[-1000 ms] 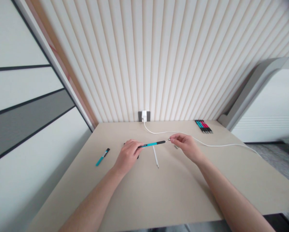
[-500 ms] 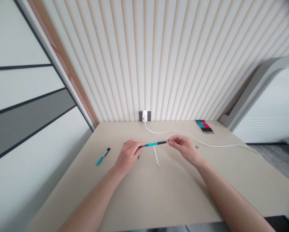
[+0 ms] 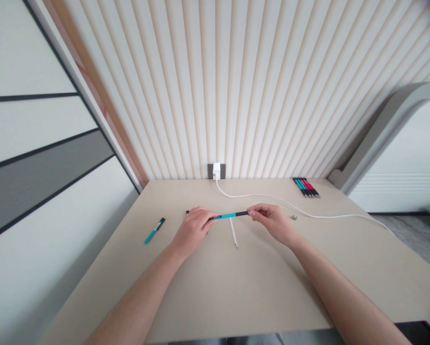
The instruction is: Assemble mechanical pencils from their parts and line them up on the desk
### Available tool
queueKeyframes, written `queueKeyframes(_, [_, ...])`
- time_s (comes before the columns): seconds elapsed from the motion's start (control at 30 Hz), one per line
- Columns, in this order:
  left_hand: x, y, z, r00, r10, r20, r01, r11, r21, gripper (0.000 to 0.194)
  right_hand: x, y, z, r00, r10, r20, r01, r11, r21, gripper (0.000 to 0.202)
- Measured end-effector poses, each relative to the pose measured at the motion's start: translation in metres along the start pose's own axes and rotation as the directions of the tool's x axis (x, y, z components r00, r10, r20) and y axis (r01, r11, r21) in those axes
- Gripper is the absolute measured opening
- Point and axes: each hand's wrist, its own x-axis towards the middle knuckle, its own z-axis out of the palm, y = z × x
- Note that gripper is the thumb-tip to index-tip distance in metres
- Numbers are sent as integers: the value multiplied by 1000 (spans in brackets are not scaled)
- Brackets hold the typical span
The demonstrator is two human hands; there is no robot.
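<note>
A teal and black pen [image 3: 228, 215] is held level above the table between my hands. My left hand [image 3: 196, 225] is closed around its left end, hiding that part. At the black right end, my right hand [image 3: 269, 219] pinches the tip between thumb and fingers, and the tip itself is mostly covered. Below the pen, thin white sticks that look like refills [image 3: 233, 234] lie on the table. Dark items, partly hidden, lie behind and under my left hand. To the right of my right hand are small metallic pieces [image 3: 293, 218].
On the left of the table [image 3: 265, 297] lies a teal case with a black end [image 3: 154, 231]. A row of teal and red pens [image 3: 306, 187] sits at the back right. From a white charger [image 3: 217, 171] at the wall, a white cable [image 3: 308, 215] runs across to the right.
My right fingers have come closer against the pen's black end, covering the silver tip that showed before. The view has shifted slightly; the left hand's grip looks the same.
</note>
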Motion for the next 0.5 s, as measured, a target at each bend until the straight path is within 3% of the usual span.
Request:
queueKeyframes(0.3, [1, 0, 0, 999, -31, -28, 32, 999, 27, 10, -4, -1, 6, 998, -29, 47, 38, 978, -204, 50])
queueKeyframes(0.5, [0, -1, 0, 998, -40, -40, 42, 998, 41, 10, -4, -5, 3, 987, -159, -5, 156, 972, -176, 33])
